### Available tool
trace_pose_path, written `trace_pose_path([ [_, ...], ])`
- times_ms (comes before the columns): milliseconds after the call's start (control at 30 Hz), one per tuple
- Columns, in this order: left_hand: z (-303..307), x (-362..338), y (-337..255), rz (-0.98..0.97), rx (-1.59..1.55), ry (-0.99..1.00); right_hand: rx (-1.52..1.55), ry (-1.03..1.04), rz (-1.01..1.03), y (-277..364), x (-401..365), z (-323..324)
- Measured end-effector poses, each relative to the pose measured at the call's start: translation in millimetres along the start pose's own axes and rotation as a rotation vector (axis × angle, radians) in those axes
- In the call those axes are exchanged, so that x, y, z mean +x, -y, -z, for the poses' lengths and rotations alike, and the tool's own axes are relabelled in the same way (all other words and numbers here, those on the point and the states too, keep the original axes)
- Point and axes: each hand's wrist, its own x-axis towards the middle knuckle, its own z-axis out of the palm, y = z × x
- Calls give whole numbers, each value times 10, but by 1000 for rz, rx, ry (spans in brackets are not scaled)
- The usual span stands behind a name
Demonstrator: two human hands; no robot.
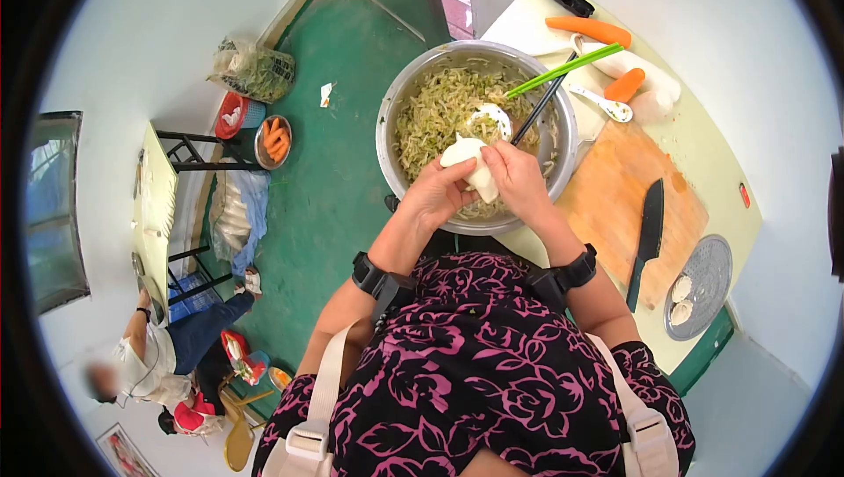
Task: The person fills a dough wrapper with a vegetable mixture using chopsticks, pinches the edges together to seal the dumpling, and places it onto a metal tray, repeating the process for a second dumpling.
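We see both hands meeting over a round steel bowl (387, 125), which sits at the left edge of the pale worktop (703, 152). The left hand (435, 191) cups a soft, smooth white dough wrapper (463, 153) from below, fingers curled round it. The right hand (519, 176) pinches its folded edge, thumb and fingers pressed together on the dough. The wrapper hangs just above the bowl's stringy, pale green shredded filling (431, 112), where a white spoon (494, 116) lies. Green chopsticks (563, 70) rest across the rim. Further right we find a rectangular wooden board (615, 187) with a dark-bladed knife (649, 231) at its right edge. A round perforated metal tray (708, 275) near the worktop's near right corner holds pale folded dumplings (680, 299).
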Motion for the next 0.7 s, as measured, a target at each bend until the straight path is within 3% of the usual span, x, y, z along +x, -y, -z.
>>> trace_pose_path([
  [100, 33, -12, 5, -42, -33, 22, 179, -133, -33, 14, -34, -21],
  [200, -15, -20, -59, -91, -51, -61, 102, -124, -131, 25, -62, 69],
  [300, -3, 6, -29, -137, -48, -58, 197, 52, -173, -46, -119, 15],
  [400, -17, 10, -8, -120, -65, -79, 97, -52, -69, -39, -96, -42],
  [500, -15, -18, -4, -92, -109, -72, 101, -70, -97, -42, -77, -15],
  [600, 0, -19, 2, -93, -72, -71, 372, -28, -282, -45, -104, -16],
  [700, -27, -20, -4, -108, -87, -79, 168, -84, -208, -117, -95, -3],
])
